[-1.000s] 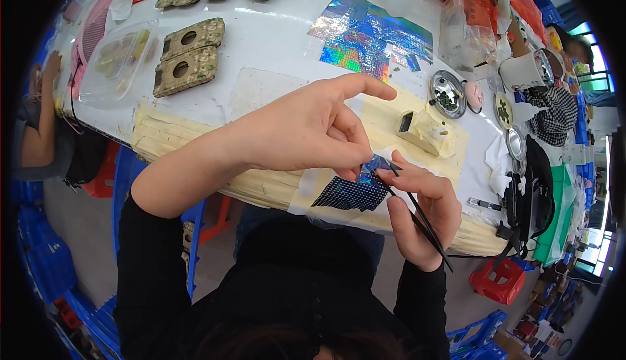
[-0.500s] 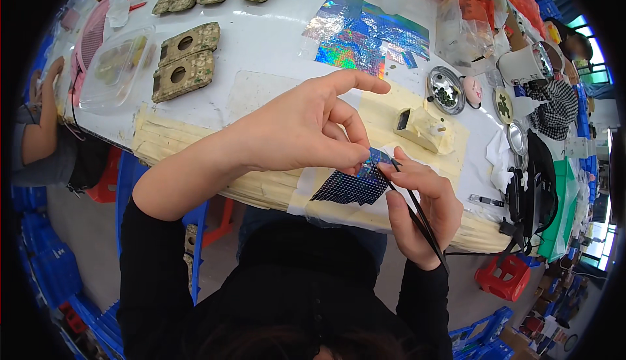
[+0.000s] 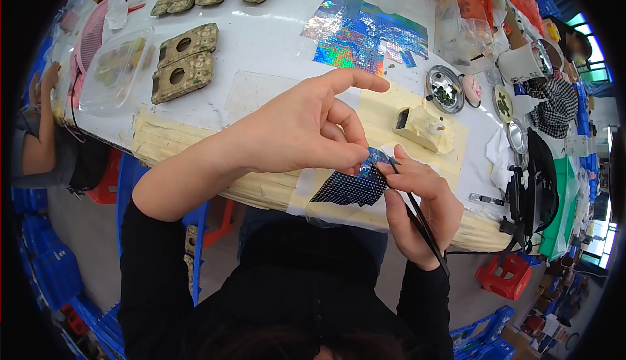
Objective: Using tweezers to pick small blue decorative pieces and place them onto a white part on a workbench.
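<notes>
My left hand [image 3: 306,125] pinches a small piece of shiny blue holographic sheet [image 3: 376,156] between thumb and fingertip, its forefinger stretched out above. In my right hand [image 3: 427,207] is a pair of black tweezers [image 3: 420,220], tips at the sheet piece's right edge. Beneath both hands a dark sheet with rows of light dots [image 3: 345,189] lies at the table's near edge. Just beyond my right hand sits a cream-taped block [image 3: 427,128] with a small peg on top. My fingers partly cover the blue piece.
Camouflage model tank hulls [image 3: 182,76] stand at the left, with several more behind. Larger holographic sheets [image 3: 365,30] lie at the back middle. A round metal dish [image 3: 446,90] holds small dark green bits. A clear plastic box [image 3: 117,66] stands far left, near another person's arm [image 3: 45,125].
The tweezers' arms have come closer together in my right hand. My left hand stays in nearly the same place with its pinch.
</notes>
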`<state>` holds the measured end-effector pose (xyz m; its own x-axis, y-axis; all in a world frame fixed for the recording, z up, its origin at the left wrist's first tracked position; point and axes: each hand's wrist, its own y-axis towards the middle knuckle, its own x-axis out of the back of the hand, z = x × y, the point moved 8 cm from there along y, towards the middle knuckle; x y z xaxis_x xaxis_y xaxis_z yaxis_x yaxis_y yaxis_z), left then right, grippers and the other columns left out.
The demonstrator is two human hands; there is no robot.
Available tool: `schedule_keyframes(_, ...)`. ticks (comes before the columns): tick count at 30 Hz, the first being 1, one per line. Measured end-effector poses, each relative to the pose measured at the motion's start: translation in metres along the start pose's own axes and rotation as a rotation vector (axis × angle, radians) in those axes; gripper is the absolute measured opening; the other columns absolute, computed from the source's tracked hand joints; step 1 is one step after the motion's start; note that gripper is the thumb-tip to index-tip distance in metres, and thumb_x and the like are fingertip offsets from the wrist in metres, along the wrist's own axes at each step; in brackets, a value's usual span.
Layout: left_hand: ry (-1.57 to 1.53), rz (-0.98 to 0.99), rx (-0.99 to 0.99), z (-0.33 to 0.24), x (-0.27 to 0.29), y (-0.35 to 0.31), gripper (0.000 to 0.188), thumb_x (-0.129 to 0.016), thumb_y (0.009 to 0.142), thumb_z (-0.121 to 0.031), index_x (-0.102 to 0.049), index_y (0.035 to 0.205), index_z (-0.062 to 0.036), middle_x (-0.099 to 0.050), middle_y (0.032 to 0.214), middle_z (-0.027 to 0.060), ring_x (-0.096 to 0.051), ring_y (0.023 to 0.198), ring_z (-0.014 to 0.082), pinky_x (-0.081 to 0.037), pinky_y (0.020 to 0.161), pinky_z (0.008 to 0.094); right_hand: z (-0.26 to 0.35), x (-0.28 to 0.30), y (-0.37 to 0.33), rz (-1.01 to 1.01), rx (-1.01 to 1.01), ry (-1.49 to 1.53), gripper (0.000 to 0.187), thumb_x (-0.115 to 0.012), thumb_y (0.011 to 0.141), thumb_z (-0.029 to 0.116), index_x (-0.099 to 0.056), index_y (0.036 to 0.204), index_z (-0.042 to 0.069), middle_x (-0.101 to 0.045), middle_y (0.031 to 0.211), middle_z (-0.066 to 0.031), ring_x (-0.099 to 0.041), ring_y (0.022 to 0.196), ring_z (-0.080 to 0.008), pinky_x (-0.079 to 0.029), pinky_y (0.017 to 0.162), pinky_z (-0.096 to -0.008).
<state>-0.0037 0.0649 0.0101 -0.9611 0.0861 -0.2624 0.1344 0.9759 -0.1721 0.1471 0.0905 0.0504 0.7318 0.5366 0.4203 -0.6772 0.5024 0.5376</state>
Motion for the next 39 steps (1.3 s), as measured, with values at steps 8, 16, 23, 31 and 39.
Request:
schedule_keyframes(8,0.001,-0.016,0.0,0.0,0.0,0.0,0.074,-0.066,0.08,0.005,-0.033,0.146,-0.0022,-0.066,0.079,0.0062,-0.068,0.072,0.0103,-0.055,0.067,0.0218,0.001,-0.001,0.001,-0.023,0.014,-0.029,0.022,-0.069,0.073,-0.012,-0.064,0.092,-0.003,-0.071,0.09,-0.0152,-0.071,0.088,-0.0291,-0.053,0.092,-0.0474)
schedule_keyframes(16,-0.02,-0.006,0.009,0.002,-0.001,0.0,0.073,-0.066,0.081,0.005,-0.033,0.145,-0.0018,-0.066,0.079,0.0061,-0.068,0.072,0.0109,-0.056,0.068,0.0222,0.002,-0.001,0.001,-0.013,0.019,-0.046,0.022,-0.07,0.073,-0.012,-0.064,0.092,-0.002,-0.07,0.089,-0.0152,-0.071,0.088,-0.0299,-0.054,0.092,-0.047)
schedule_keyframes(23,-0.155,-0.002,0.051,0.004,0.0,0.002,0.073,-0.069,0.081,0.002,-0.034,0.145,-0.0011,-0.065,0.08,0.0057,-0.067,0.071,0.0108,-0.056,0.069,0.0231,0.001,-0.001,-0.002,-0.054,0.061,-0.002,0.023,-0.07,0.076,-0.009,-0.062,0.096,-0.002,-0.07,0.096,-0.0184,-0.07,0.094,-0.0304,-0.051,0.096,-0.0493)
schedule_keyframes(31,-0.157,-0.004,0.041,0.001,-0.002,0.001,0.072,-0.069,0.081,0.001,-0.035,0.144,-0.0007,-0.065,0.079,0.0054,-0.067,0.072,0.0098,-0.056,0.07,0.0228,-0.009,0.0,-0.009,-0.075,0.009,0.116,0.03,-0.072,0.077,-0.006,-0.06,0.104,-0.002,-0.07,0.099,-0.0189,-0.069,0.094,-0.0307,-0.051,0.096,-0.0496)
schedule_keyframes(39,-0.152,-0.042,0.053,0.004,0.002,0.002,0.07,-0.069,0.081,0.001,-0.036,0.143,-0.0002,-0.065,0.079,0.0054,-0.066,0.072,0.009,-0.055,0.07,0.0224,0.021,-0.011,-0.005,0.04,0.299,-0.446,0.038,-0.08,0.075,0.013,-0.069,0.108,-0.001,-0.068,0.097,-0.0128,-0.069,0.091,-0.0295,-0.055,0.089,-0.0458)
